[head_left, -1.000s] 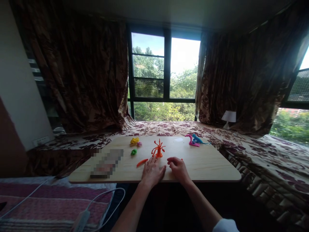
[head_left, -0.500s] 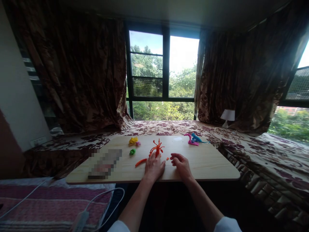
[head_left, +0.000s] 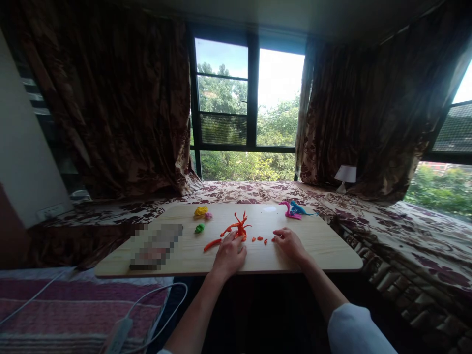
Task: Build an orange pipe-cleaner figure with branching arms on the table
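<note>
An orange modelling clay figure [head_left: 241, 228] with thin branching strands stands near the middle of the table. My left hand [head_left: 230, 253] is closed about its lower part, its fingers partly hiding the base. To the left of that hand lies an orange clay roll [head_left: 212, 245]. My right hand [head_left: 291, 244] is low over the tabletop with thumb and fingers pinched at a small orange clay piece [head_left: 273, 240]. Between the two hands lie a few small orange clay bits [head_left: 260, 238].
Yellow clay [head_left: 201, 211], a pink lump [head_left: 208, 216] and green clay [head_left: 199, 228] sit at the back left. Magenta clay [head_left: 285, 206] and a blue clay shape [head_left: 297, 208] are at the back right. A pixelated flat object [head_left: 157, 248] lies on the table [head_left: 324, 255] at left.
My right hand has moved right and lower to the tabletop. More small orange bits now show between the hands. My left hand stays at the orange figure.
</note>
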Demonstrator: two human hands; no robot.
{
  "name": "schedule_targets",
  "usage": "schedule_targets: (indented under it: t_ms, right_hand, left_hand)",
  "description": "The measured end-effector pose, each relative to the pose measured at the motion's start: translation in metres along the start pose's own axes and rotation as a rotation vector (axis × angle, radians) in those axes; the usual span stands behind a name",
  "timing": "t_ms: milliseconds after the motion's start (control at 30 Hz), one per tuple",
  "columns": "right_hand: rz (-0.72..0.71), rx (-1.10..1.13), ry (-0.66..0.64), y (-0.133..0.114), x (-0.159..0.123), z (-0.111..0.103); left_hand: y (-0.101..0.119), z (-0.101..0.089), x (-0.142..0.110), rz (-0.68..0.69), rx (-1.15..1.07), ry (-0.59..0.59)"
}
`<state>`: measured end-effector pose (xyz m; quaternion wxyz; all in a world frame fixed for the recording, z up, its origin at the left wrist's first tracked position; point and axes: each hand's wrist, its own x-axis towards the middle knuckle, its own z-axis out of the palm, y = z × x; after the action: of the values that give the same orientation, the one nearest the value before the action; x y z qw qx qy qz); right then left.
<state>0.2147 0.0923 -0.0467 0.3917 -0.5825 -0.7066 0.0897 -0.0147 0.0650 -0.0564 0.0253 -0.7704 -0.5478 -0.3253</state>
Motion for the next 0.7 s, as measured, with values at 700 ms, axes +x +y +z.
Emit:
schedule_targets:
  t_ms: [700]
  right_hand:
    - [-0.254,-0.345,-0.128,-0.018,-0.078,-0.019]
  left_hand:
    - [0.018,-0.016,-0.018,-0.017,0.103,0.023]
